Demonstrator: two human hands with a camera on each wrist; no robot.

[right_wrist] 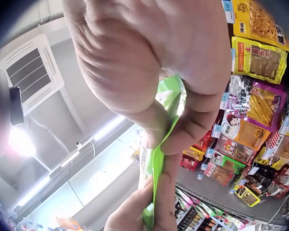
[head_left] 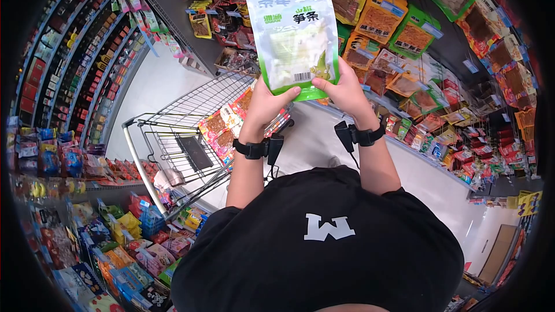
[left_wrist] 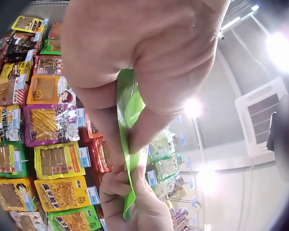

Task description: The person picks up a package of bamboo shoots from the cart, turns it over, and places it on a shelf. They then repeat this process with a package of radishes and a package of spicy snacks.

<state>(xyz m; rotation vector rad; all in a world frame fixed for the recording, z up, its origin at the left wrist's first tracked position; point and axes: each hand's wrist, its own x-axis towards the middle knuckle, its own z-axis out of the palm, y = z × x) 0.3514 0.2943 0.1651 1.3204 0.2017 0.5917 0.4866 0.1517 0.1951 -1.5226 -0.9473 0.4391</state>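
A white and green snack bag (head_left: 298, 37) with Chinese lettering and a barcode is held up in front of the chest in the head view, its printed face toward the camera. My left hand (head_left: 267, 107) pinches its lower left corner, thumb on the face and fingers behind. At the lower right corner my right hand (head_left: 347, 93) grips it the same way. Both wrist views look along the bag's green bottom edge (left_wrist: 127, 173), which runs between thumb and fingers of each hand. The two thumb tips lie close together near that edge.
Below left stands a wire shopping cart (head_left: 191, 121) with colourful snack packs (head_left: 222, 130) in it. Hanging snack packets (head_left: 378, 20) fill the rack ahead and to the right. Curved shelves (head_left: 69, 63) line the far left, and more bagged goods (head_left: 127, 225) lie at lower left.
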